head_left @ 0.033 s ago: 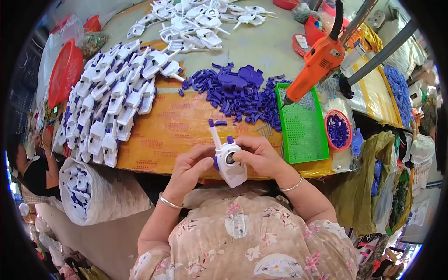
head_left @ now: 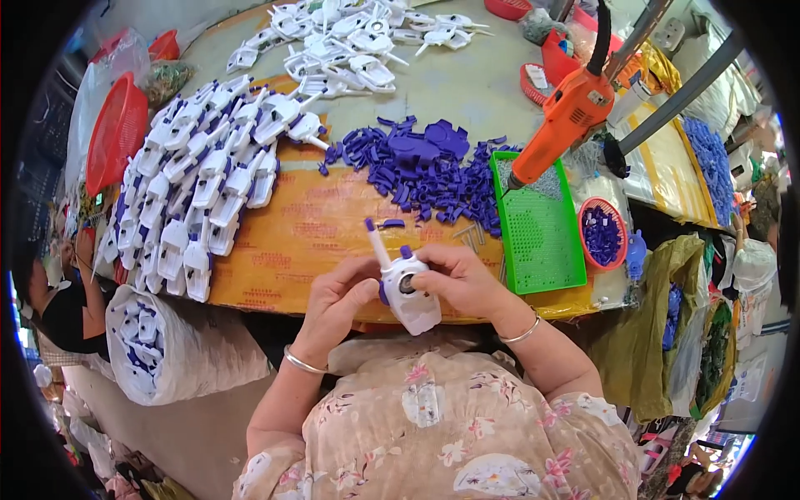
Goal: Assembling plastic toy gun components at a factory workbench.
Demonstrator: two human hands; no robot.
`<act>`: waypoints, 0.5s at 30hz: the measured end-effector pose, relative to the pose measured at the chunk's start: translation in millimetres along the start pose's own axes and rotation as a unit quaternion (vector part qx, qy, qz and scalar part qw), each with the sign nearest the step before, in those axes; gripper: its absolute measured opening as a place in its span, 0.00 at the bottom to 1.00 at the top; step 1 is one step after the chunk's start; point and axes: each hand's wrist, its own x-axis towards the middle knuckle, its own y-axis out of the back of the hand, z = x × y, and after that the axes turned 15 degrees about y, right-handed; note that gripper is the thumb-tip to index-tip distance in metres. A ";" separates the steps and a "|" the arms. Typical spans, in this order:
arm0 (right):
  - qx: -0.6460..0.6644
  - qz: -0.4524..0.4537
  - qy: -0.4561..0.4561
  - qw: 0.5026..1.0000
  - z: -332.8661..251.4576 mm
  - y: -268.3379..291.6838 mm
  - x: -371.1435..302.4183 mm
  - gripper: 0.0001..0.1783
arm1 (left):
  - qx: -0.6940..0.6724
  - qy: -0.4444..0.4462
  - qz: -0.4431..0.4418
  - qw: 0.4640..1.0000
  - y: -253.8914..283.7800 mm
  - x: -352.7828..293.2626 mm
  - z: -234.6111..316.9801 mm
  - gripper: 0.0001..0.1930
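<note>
White handset [head_left: 417, 311] has tipped slightly left at the heaped, orange-fronted table [head_left: 312, 225].

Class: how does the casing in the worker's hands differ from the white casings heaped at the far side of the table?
The held casing carries purple parts, one tipping its antenna; the far heap of white casings shows no purple. The held casing sits between the left hand and right hand; the heaped casings lie jumbled on the table. Both are mainly white with slender antennas.
</note>
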 end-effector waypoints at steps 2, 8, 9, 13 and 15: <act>-0.048 0.011 0.037 0.998 -1.5 -6.6 10.1 0.11 | 0.009 -0.080 0.056 0.995 -0.3 8.1 -1.7 0.14; -0.300 -0.138 0.128 0.935 -16.0 -7.2 38.4 0.14 | -0.106 -0.065 0.126 0.984 11.0 24.3 -9.5 0.08; -0.301 -0.140 0.128 0.934 -15.7 -4.4 45.9 0.14 | -0.094 -0.083 0.143 0.982 14.6 25.2 -10.5 0.08; -0.505 -0.039 0.301 0.808 -9.9 31.3 101.3 0.22 | -0.159 -0.048 0.136 0.977 29.0 24.4 -5.6 0.05; -0.585 0.033 0.244 0.773 -6.0 54.3 128.8 0.28 | -0.164 -0.022 0.134 0.977 30.3 20.1 -6.2 0.05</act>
